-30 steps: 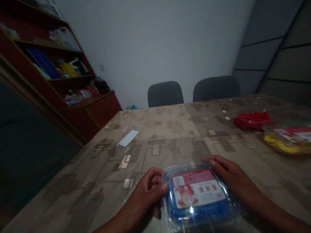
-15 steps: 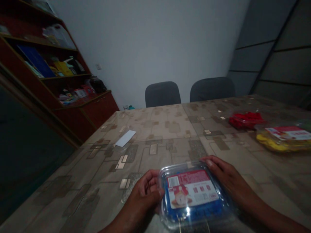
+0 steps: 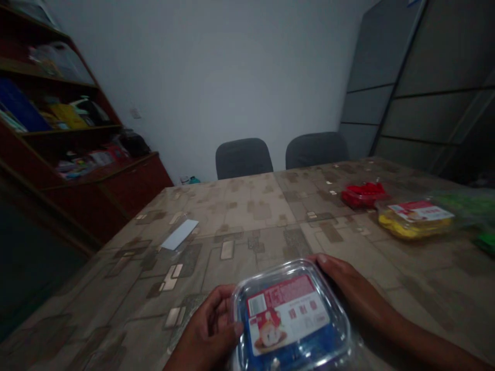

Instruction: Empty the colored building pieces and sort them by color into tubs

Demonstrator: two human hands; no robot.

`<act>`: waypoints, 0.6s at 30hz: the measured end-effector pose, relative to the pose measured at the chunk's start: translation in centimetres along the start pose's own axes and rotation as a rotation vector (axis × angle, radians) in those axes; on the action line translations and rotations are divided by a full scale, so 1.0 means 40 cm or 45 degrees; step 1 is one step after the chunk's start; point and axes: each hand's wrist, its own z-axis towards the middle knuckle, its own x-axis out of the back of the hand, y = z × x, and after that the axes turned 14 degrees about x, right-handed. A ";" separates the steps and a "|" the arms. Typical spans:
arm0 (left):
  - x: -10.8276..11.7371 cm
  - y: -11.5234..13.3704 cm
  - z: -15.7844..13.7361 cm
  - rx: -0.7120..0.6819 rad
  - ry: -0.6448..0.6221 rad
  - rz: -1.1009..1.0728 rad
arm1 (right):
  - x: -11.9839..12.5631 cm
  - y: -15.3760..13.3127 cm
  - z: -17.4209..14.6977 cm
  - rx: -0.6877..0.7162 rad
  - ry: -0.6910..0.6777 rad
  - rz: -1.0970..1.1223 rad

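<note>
- Presently, a clear container (image 3: 301, 346) with blue contents is held at the near side of the table (image 3: 266, 237); its near edge is cut off by the bottom of the view, and whether it is lifted or rested on the table cannot be told
- On its top a red-and-white label (image 3: 288, 315) is carried, printed with a barcode and a food picture
- Directions below are reckoned from this container, with 12 o'clock straight ahead
- At 9 o'clock its rim is gripped by the left hand (image 3: 204, 324), the thumb laid over the edge and the fingers curled at the side
- At 2 o'clock its far corner and side are clasped by the right hand (image 3: 344, 281); the lower fingers are hidden
- The hands are kept apart, the container being clamped between them
- At 10 o'clock a white card (image 3: 180, 235) is laid on the table, well apart from the left hand
- Between 1 and 2 o'clock a red-filled box (image 3: 364, 196) is set; nearer 2 o'clock a yellow-filled box (image 3: 410, 225) is seen, a green-filled box (image 3: 469, 203) being placed just beyond it, blurred
- Around 12 o'clock two dark chairs (image 3: 243, 158) are stood behind the table
- At 10 o'clock a laden shelf unit (image 3: 127, 185) is seen
</note>
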 end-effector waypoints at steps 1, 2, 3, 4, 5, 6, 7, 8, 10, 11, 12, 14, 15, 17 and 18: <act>0.001 -0.001 0.002 -0.007 0.006 0.003 | 0.000 0.002 -0.001 -0.023 0.014 -0.002; 0.002 -0.001 0.003 -0.015 0.012 0.011 | -0.001 0.005 -0.001 -0.040 0.032 -0.001; 0.001 0.000 0.004 -0.020 0.019 0.020 | -0.002 0.008 -0.002 -0.046 0.045 0.008; -0.001 0.001 0.005 -0.021 0.026 0.031 | -0.003 0.012 -0.003 -0.038 0.047 0.021; -0.003 0.003 0.006 -0.025 0.034 0.045 | -0.003 0.017 -0.004 -0.016 0.039 0.032; -0.005 0.005 0.007 -0.032 0.043 0.057 | -0.003 0.021 -0.005 0.018 0.023 0.038; -0.008 0.006 0.007 -0.034 0.052 0.065 | -0.003 0.024 -0.005 0.055 -0.001 0.041; -0.010 0.008 0.007 -0.033 0.062 0.068 | -0.003 0.027 -0.005 0.088 -0.022 0.045; -0.013 0.009 0.007 -0.022 0.081 0.063 | -0.004 0.031 -0.005 0.119 -0.051 0.076; -0.013 0.008 0.006 -0.017 0.090 0.058 | -0.005 0.032 -0.004 0.112 -0.063 0.094; -0.013 0.008 0.006 -0.015 0.098 0.055 | -0.006 0.033 -0.004 0.096 -0.072 0.104; -0.012 0.006 0.005 -0.016 0.104 0.045 | -0.007 0.034 -0.003 0.071 -0.092 0.089; -0.011 0.005 0.005 -0.012 0.098 0.034 | -0.007 0.035 -0.004 0.068 -0.102 0.070; -0.011 0.004 0.005 0.011 0.080 0.009 | -0.005 0.035 -0.007 0.086 -0.120 0.027; -0.012 0.003 0.005 0.027 0.077 0.000 | -0.004 0.035 -0.010 0.106 -0.126 0.004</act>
